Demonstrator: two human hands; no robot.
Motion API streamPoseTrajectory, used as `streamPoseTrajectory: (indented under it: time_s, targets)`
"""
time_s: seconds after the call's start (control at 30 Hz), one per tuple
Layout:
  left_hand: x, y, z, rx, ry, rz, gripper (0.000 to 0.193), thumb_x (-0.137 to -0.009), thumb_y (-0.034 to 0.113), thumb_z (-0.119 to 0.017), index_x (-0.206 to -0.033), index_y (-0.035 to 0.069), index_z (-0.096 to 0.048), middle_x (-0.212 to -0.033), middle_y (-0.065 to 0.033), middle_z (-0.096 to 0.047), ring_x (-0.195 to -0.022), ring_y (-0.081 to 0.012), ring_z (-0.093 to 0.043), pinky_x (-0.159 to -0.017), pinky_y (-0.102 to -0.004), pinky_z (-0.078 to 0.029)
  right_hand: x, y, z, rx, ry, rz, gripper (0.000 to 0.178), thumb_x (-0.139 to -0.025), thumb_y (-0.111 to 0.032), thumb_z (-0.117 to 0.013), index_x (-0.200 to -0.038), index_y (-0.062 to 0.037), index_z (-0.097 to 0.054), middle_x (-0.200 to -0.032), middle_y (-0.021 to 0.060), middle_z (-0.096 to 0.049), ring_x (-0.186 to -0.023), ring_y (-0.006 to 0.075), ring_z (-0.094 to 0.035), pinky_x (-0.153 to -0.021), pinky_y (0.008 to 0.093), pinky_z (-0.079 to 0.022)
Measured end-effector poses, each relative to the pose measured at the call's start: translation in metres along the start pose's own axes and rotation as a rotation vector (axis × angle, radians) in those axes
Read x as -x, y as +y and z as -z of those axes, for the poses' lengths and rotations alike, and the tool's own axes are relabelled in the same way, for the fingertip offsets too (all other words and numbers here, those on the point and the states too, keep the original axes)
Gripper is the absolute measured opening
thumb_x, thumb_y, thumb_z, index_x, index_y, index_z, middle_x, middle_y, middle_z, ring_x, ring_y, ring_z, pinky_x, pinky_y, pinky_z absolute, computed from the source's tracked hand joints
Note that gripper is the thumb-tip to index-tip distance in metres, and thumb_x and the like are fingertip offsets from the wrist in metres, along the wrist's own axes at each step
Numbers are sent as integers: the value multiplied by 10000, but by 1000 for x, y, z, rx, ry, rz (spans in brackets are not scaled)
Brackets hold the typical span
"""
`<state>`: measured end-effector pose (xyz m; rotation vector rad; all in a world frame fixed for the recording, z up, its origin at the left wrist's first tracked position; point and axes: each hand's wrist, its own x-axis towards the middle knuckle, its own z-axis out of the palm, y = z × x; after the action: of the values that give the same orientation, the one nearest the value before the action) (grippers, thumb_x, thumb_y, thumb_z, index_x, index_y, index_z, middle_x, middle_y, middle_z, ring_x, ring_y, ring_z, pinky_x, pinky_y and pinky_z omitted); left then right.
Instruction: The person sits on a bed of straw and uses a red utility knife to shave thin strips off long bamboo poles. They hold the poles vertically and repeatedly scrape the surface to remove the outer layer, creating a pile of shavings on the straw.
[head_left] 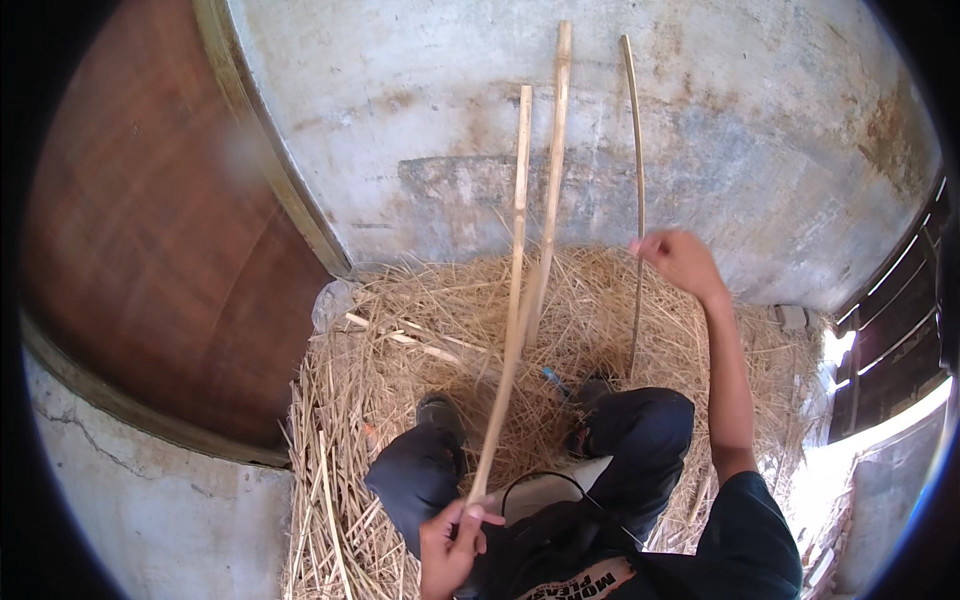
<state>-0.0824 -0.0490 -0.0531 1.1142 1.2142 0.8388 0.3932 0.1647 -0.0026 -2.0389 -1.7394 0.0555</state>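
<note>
Long pale strip (497,420) clamped in the left hand (450,548), above a coarse fibrous heap (740,350)

A plastered wall (760,120) spreads across the back, grey-white, chalky and stained with rusty brown patches; at the left stands a broad brown panel (150,220), flat and smooth, edged by a weathered wooden frame (268,140); the heap covers the ground below, a dry tangle of straw-coloured shavings, thicker and more splintery at its left side; dark cloth trousers (640,430) show over it, knees apart; two straight, pale, wood-like poles (556,140) lean upright near the wall's middle, one taller than the other; to their right stands a thinner, slightly bowed rod (638,140); the strip, narrow and flat-looking, slants up from the left hand's thumb and fingers, between the knees; its far end is blurred, so whether it touches the poles is hard to say; the right hand (682,262) is raised, fingers curled, its tips overlapping the rod; I cannot tell whether they grip it; a small blue piece (553,378) lies on the shavings between the feet
</note>
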Motion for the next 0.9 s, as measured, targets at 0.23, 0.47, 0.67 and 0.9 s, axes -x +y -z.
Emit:
streamPoseTrajectory:
  time_s: [0.23,0.47,0.67,0.9]
  targets:
    - [-48,13,1,223,-119,13,439,-1177,224,-417,-1557,6,-445,-931,-224,-756,-548,-118,-554,-528,-255,-463,36,-16,-35,132,-450,60,464,-1018,-542,-701,-1148,-112,-816,-853,127,-778,-799,270,-731,-752,451,-561]
    - [-78,23,-3,430,-505,72,471,-1172,250,-387,-1559,-8,-457,-944,-250,-730,-592,-185,-603,-561,-296,-501,61,-111,-8,-833,-248,161,418,-1077,-395,-687,-1317,-58,-744,-931,75,-740,-840,158,-689,-763,340,-547]
    - [-97,31,-14,400,-723,97,554,-1172,352,-387,-1557,-42,-440,-1009,-270,-734,-709,-262,-701,-677,-347,-572,60,-136,2,-1132,-416,71,362,-1103,-339,-664,-1290,-46,-766,-839,-25,-654,-754,68,-581,-659,281,-458]
    - [-124,42,-25,324,-628,-18,674,-1183,491,-357,-1492,-82,-530,-1217,-216,-732,-1098,-296,-745,-1000,-388,-580,60,-135,-18,-1149,-276,118,339,-1097,-351,-674,-1196,-54,-805,-699,-95,-544,-571,24,-399,-523,249,-313]
